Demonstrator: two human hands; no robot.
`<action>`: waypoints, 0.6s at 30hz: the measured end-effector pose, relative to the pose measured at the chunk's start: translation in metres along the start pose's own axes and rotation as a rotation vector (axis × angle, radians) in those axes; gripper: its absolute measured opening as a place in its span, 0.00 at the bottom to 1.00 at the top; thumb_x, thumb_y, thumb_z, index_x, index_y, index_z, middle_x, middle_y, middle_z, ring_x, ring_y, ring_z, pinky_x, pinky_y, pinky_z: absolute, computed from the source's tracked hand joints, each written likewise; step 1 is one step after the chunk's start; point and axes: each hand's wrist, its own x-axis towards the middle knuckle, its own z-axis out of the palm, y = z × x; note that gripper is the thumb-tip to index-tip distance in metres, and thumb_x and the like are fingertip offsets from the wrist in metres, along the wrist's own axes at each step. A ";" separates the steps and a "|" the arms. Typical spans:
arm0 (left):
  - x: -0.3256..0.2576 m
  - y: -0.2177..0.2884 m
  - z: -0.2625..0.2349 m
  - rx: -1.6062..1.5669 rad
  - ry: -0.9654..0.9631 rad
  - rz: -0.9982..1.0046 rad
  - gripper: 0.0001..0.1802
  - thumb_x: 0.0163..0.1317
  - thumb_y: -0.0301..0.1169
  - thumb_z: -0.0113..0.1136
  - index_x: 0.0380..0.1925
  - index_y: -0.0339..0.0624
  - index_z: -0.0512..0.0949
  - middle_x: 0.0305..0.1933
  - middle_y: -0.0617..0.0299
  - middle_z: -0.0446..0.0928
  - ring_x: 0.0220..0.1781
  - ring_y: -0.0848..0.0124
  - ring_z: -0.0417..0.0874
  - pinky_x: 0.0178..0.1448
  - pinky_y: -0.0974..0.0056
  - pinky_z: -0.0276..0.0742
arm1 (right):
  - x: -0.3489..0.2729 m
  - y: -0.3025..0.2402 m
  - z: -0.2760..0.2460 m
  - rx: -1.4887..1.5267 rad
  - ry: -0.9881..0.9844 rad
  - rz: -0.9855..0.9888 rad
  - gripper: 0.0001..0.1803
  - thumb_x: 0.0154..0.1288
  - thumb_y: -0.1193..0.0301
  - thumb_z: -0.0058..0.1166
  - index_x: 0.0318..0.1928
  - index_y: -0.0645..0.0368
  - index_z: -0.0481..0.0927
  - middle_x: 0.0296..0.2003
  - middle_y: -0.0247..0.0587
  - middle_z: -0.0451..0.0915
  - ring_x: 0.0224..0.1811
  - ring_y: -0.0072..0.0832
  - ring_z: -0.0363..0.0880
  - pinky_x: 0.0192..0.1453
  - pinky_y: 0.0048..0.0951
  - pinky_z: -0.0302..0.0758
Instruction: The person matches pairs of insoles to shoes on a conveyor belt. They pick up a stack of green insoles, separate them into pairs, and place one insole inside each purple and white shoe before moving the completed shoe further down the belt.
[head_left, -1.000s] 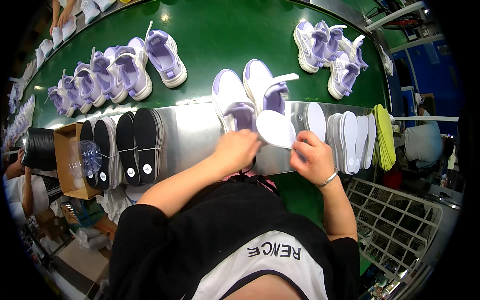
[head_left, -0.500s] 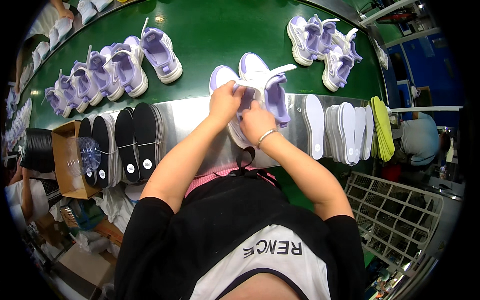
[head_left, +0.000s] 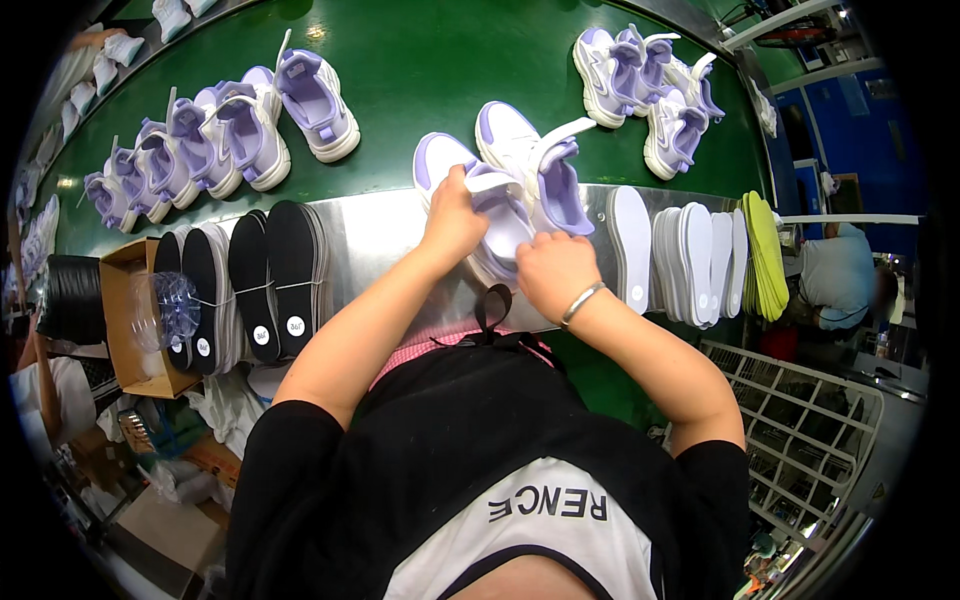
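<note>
Open green belt (head_left: 430, 70) behind the lavender shoe pair (head_left: 510, 180) gives room to pass. Left blocked by black sole stacks (head_left: 260, 280) on the metal surface (head_left: 380, 235), right by white insole stacks (head_left: 690, 260). Shoe rows (head_left: 220, 130) crowd far left, another shoe cluster (head_left: 645, 85) far right. Bare strip of surface between black soles and left hand (head_left: 455, 215).

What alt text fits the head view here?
A person's left hand and right hand press a white insole into a lilac-and-white sneaker at the edge of a green conveyor belt. Stacks of black soles and white insoles flank it on a metal ledge.
</note>
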 end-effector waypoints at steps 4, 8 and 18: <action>-0.006 0.018 -0.002 -0.075 -0.037 -0.076 0.26 0.37 0.17 0.51 0.42 0.31 0.63 0.40 0.43 0.70 0.45 0.51 0.71 0.48 0.59 0.67 | 0.046 -0.004 0.035 0.210 -0.181 0.081 0.08 0.48 0.71 0.46 0.30 0.57 0.76 0.28 0.43 0.76 0.33 0.37 0.76 0.35 0.36 0.72; -0.011 0.017 -0.008 0.048 -0.070 -0.074 0.31 0.37 0.18 0.50 0.48 0.34 0.60 0.41 0.44 0.69 0.44 0.55 0.72 0.46 0.64 0.68 | 0.064 -0.004 0.044 0.221 -0.227 0.063 0.08 0.49 0.71 0.46 0.30 0.57 0.78 0.32 0.45 0.78 0.36 0.38 0.77 0.38 0.33 0.73; -0.014 0.016 -0.001 0.058 -0.042 -0.022 0.28 0.36 0.19 0.49 0.45 0.30 0.62 0.40 0.42 0.68 0.45 0.50 0.69 0.50 0.58 0.64 | 0.079 -0.005 0.033 0.061 -0.547 -0.058 0.16 0.47 0.72 0.49 0.39 0.60 0.76 0.39 0.48 0.76 0.45 0.37 0.73 0.53 0.34 0.64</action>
